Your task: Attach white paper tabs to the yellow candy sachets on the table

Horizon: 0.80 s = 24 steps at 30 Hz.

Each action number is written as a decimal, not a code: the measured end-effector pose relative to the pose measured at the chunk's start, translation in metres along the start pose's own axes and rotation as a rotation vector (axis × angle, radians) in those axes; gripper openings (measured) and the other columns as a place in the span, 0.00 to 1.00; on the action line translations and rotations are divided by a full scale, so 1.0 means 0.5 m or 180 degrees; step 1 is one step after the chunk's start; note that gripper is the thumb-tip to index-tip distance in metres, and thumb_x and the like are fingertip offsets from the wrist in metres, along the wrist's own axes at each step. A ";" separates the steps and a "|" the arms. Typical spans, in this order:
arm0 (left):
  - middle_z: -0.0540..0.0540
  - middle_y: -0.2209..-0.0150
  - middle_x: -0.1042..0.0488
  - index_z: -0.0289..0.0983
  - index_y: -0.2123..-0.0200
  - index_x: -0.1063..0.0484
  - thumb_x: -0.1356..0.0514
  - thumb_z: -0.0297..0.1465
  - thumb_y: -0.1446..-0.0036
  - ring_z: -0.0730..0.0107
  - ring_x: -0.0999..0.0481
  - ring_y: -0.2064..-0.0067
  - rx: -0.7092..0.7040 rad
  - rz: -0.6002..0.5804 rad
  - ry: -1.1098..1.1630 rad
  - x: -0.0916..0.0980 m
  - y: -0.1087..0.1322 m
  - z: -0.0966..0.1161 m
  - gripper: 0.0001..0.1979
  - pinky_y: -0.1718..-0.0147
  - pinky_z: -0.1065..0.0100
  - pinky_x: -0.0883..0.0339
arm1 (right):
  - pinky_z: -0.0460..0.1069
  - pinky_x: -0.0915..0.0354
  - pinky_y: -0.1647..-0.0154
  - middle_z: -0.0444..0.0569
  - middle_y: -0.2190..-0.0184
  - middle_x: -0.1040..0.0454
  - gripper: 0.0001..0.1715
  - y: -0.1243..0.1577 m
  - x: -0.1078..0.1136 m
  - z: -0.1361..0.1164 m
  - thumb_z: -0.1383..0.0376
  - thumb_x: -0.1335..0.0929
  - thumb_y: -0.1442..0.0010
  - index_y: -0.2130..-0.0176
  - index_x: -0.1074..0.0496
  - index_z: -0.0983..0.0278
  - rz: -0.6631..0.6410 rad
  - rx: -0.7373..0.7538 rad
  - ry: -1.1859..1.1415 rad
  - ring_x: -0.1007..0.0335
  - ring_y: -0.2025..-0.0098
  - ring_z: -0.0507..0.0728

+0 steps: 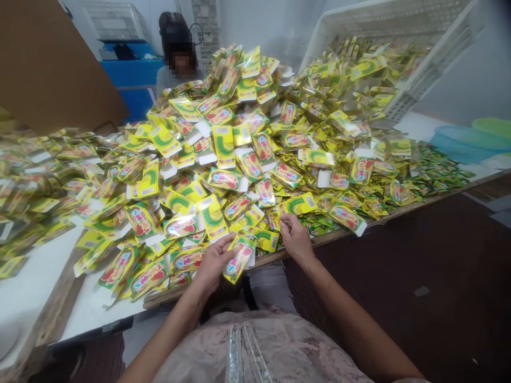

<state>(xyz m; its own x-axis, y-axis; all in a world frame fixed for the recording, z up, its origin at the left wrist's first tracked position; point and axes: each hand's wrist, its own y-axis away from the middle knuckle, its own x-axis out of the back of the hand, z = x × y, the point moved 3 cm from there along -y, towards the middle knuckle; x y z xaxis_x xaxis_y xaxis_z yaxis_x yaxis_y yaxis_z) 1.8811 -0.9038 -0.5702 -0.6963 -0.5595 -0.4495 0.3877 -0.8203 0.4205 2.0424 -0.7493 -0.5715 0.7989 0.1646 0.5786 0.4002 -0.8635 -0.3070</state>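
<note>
Left hand [215, 261] grips small yellow box [240, 259] between thumb and fingers, near bench [90, 308] edge. Right hand [296, 238] sits just right of box, fingers curled; cannot tell if anything is pinched. Little shiny packets [320, 223] lie just beyond right hand. Big box heap [224, 146] rises in front of both hands. Best to hold box softly by sides: card looks thin, may bend. Hands close together makes short reach. Mind heap; loose boxes could slide.
</note>
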 end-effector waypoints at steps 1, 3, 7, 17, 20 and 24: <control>0.43 0.65 0.20 0.33 0.55 0.27 0.26 0.29 0.69 0.68 0.22 0.70 0.0007 -0.0029 -0.0014 0.000 0.001 0.000 0.32 0.68 0.70 0.30 | 0.51 0.34 0.64 0.52 0.66 0.24 0.16 -0.004 -0.004 0.003 0.60 0.37 0.44 0.56 0.33 0.64 0.0034 -0.0061 -0.0088 0.27 0.65 0.58; 0.43 0.65 0.20 0.33 0.55 0.27 0.26 0.29 0.69 0.68 0.22 0.70 -0.0001 -0.0068 -0.0020 -0.001 0.003 0.002 0.32 0.68 0.70 0.30 | 0.51 0.35 0.66 0.50 0.69 0.24 0.24 -0.011 -0.006 0.005 0.59 0.34 0.47 0.51 0.34 0.65 0.0028 -0.0082 -0.0064 0.28 0.67 0.58; 0.43 0.63 0.20 0.33 0.55 0.27 0.26 0.29 0.68 0.70 0.23 0.70 -0.0030 -0.0045 -0.0009 0.002 0.009 0.006 0.31 0.67 0.71 0.30 | 0.52 0.35 0.65 0.50 0.69 0.25 0.20 -0.022 0.020 -0.017 0.61 0.35 0.48 0.55 0.28 0.63 0.0151 0.0010 -0.0049 0.31 0.69 0.58; 0.43 0.63 0.20 0.33 0.56 0.26 0.26 0.30 0.69 0.69 0.22 0.69 -0.0077 -0.0141 -0.0007 -0.007 0.021 0.020 0.31 0.64 0.69 0.30 | 0.48 0.35 0.71 0.45 0.73 0.27 0.20 0.022 -0.037 -0.108 0.52 0.27 0.57 0.71 0.31 0.63 -0.0559 -0.0609 -0.1951 0.33 0.72 0.54; 0.43 0.65 0.20 0.33 0.58 0.25 0.26 0.31 0.68 0.68 0.22 0.68 -0.0064 -0.0280 -0.0036 -0.004 0.026 0.021 0.29 0.64 0.69 0.30 | 0.47 0.38 0.71 0.44 0.74 0.29 0.15 0.034 -0.040 -0.111 0.54 0.28 0.53 0.73 0.30 0.63 -0.0468 -0.0329 -0.1520 0.37 0.73 0.52; 0.42 0.65 0.20 0.32 0.58 0.24 0.26 0.32 0.66 0.66 0.22 0.67 -0.0089 -0.0274 -0.0057 0.001 0.027 0.021 0.27 0.64 0.69 0.31 | 0.47 0.41 0.73 0.43 0.77 0.32 0.14 0.036 -0.024 -0.107 0.55 0.29 0.53 0.75 0.31 0.62 -0.0637 -0.0108 -0.1358 0.41 0.75 0.52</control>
<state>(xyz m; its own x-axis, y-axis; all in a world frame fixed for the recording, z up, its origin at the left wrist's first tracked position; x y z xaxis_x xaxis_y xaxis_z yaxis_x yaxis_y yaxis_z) 1.8794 -0.9140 -0.5565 -0.7384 -0.4848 -0.4689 0.3424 -0.8684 0.3586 2.0157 -0.7924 -0.5434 0.8234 0.5046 0.2595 0.5561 -0.8086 -0.1921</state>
